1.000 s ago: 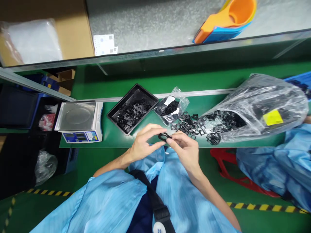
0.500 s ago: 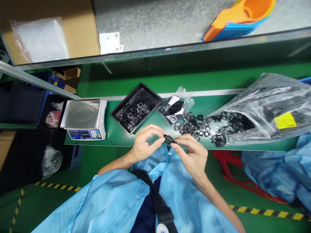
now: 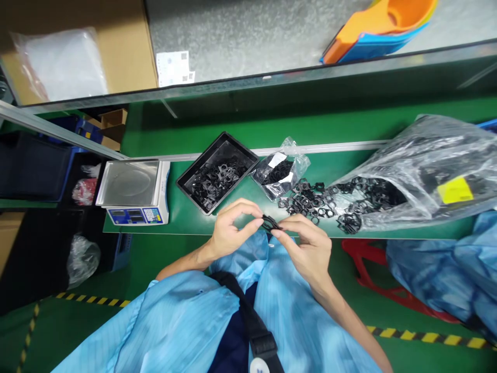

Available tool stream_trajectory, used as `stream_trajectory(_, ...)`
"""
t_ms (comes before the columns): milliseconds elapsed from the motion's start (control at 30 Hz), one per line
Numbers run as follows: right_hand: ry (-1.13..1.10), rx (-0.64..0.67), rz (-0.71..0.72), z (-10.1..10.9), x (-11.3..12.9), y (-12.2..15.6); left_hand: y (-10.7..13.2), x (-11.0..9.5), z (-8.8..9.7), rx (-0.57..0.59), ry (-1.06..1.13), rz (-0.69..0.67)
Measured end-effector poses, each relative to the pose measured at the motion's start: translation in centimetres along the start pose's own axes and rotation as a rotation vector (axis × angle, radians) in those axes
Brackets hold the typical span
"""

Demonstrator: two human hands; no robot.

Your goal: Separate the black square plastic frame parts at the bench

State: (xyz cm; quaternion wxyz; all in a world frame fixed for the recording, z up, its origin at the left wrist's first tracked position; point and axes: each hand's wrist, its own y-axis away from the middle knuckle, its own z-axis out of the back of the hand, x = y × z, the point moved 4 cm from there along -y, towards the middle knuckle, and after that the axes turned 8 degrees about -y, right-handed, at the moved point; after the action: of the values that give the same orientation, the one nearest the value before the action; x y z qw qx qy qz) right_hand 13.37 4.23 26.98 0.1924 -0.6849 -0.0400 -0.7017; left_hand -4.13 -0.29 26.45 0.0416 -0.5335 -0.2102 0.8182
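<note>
Between my two hands, just past the table's front edge, is a small black ring-shaped plastic part (image 3: 271,223). My left hand (image 3: 235,227) pinches its left end with thumb and fingertips, and my right hand (image 3: 306,243) pinches the right end the same way. Beyond my right hand lies a loose pile of black plastic rings (image 3: 306,199). A black tray (image 3: 190,196) holding many similar parts sits beyond my left hand. A clear bag (image 3: 276,173) of black pieces with white labels lies between tray and pile.
At the left stands a weighing scale (image 3: 134,189). A large plastic bag (image 3: 438,171) spills black parts at the right, near a red stool (image 3: 365,264) and a person's blue sleeve (image 3: 435,259). Overhead, a shelf (image 3: 248,41) carries orange and blue scoops (image 3: 373,36).
The part between my fingers is turned slightly and its ring opening shows more clearly. Both hands stay in nearly the same place.
</note>
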Motion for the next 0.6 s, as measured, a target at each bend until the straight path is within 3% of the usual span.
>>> stream_trajectory(133, 0.004, 0.021, 0.020, 0.00, 0.01, 0.11, -0.03, -0.35, 0.12, -0.043, -0.021, -0.056)
stream_trajectory(333, 0.006, 0.086, 0.021, -0.04, -0.13, 0.23, 0.07, -0.23, -0.03, -0.035, -0.040, -0.031)
stream_trajectory(600, -0.010, 0.068, 0.006, 0.10, -0.02, 0.04, 0.02, -0.24, 0.16, -0.034, -0.003, -0.062)
